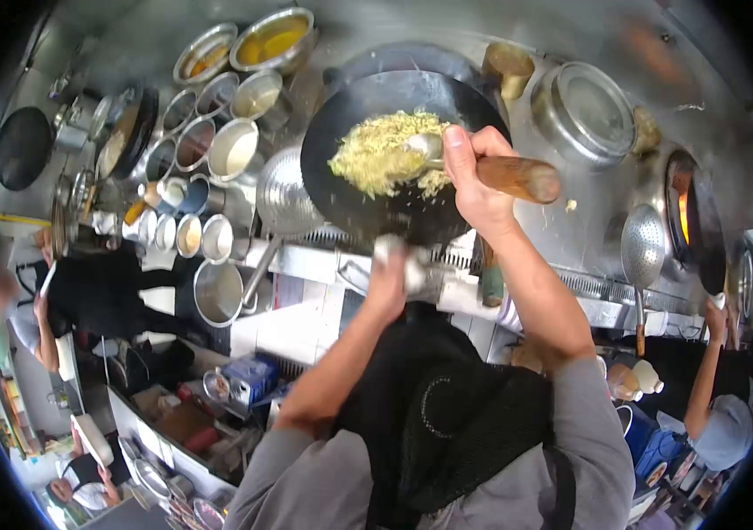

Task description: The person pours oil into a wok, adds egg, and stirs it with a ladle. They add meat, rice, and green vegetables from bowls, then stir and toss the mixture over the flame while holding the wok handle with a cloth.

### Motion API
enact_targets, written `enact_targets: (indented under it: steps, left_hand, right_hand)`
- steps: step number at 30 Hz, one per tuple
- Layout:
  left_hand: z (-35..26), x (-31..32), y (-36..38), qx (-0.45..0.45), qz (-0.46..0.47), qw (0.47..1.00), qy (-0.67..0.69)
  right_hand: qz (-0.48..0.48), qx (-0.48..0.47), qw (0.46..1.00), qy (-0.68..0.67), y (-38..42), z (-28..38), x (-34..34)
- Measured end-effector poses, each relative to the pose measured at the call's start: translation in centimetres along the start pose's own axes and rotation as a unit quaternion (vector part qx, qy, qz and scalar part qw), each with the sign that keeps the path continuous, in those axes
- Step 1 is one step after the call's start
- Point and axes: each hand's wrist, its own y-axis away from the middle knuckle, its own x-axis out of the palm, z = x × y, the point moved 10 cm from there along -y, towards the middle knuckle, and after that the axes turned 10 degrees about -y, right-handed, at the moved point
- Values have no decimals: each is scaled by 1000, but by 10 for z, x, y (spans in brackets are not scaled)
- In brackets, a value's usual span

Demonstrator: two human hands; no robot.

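Observation:
A black wok (316, 168) is tilted on the stove in front of me, with yellow fried rice (376, 155) in it. My right hand (482, 185) is closed around the wooden handle (522, 179) of a ladle, thumb stretched along it. The ladle's metal bowl (428, 146) rests in the rice. At the near edge of the wok, my left hand (387, 287) is closed on a white cloth (412, 272); motion smears it, and the cloth hides the spot where it meets the wok.
To the left stand a perforated strainer (286, 190), several metal seasoning pots (233, 150) and two bowls of yellow liquid (272, 42). On the right are a lidded pot (584, 115), another strainer (642, 243) and a lit burner (684, 212). A co-worker (721, 415) works at far right; others at left.

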Motion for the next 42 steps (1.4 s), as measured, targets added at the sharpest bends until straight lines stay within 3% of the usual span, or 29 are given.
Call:
enact_targets:
  steps: [1, 2, 3, 4, 6, 7, 8, 10, 12, 14, 16, 17, 18, 20, 21, 24, 25, 28, 30, 32, 33, 36, 37, 40, 42]
  left_hand:
    - [24, 10, 18, -172, 12, 950, 260]
    - [57, 21, 31, -200, 62, 929, 305]
    - [59, 21, 37, -172, 89, 922, 335]
    - [49, 19, 31, -113, 57, 929, 347]
    - [23, 22, 8, -225, 70, 881, 410]
    - [-5, 13, -16, -259, 41, 882, 392]
    - [5, 20, -55, -227, 52, 893, 386]
    - [23, 37, -93, -245, 39, 863, 440]
    - [38, 45, -113, -188, 48, 890, 413]
    - [50, 45, -120, -204, 49, 889, 406]
    - [48, 43, -119, -194, 48, 898, 393]
    - [45, 44, -120, -168, 91, 897, 398]
    - [50, 42, -119, -175, 93, 896, 397]
    - [48, 48, -124, -177, 122, 900, 380]
    - [48, 48, -125, -169, 144, 901, 373]
    - [56, 48, -130, -187, 137, 902, 363]
    - [60, 49, -126, -197, 134, 902, 360]
    - [56, 49, -129, -186, 158, 911, 333]
    - [48, 46, -130, -195, 166, 907, 334]
    - [61, 44, -127, -213, 127, 906, 344]
    - [56, 41, -125, -228, 119, 907, 332]
    - [70, 44, -131, -220, 123, 924, 288]
    - [69, 45, -133, -198, 131, 928, 288]
    - [57, 34, -133, -191, 101, 927, 308]
    - [53, 31, -136, -183, 92, 928, 311]
  right_hand:
    - [-26, -40, 998, -47, -9, 22, -5]
    - [-57, -43, 994, -87, -15, 50, -18]
    - [0, -188, 965, -181, -22, 96, -19]
    - [-21, -158, 941, -299, -31, 124, -30]
    - [74, -170, 921, -343, -52, 155, -31]
    - [50, -150, 918, -363, -59, 144, -30]
    - [30, -141, 913, -382, -72, 137, -28]
    - [-140, -98, 957, -235, -82, 89, -15]
    - [-136, -11, 977, -163, -87, -12, 18]
    - [-101, 26, 984, -147, -69, -60, 35]
    - [9, 12, 1000, -21, -42, -25, 45]
    - [10, -54, 998, 37, -28, -8, 41]
    - [-42, -58, 995, 73, -23, -26, 31]
    - [-93, 10, 993, -78, -62, -61, 18]
    - [-55, 88, 970, -221, -73, -46, 26]
    - [-72, 5, 988, -135, -37, 17, 21]
    - [-110, -35, 980, -161, -26, -3, 18]
    - [-133, -3, 976, -174, -58, -63, -8]
    - [-152, 44, 972, -176, -85, -21, -20]
    - [-208, -17, 971, -113, -80, 25, -41]
    - [-256, -7, 957, -136, -74, 1, -57]
    - [-240, -20, 957, -160, -68, -80, -28]
    - [-186, -4, 960, -209, -83, -77, -16]
    - [-248, 42, 964, -90, -113, -30, -45]
    - [-304, -66, 948, -72, -126, -11, -85]
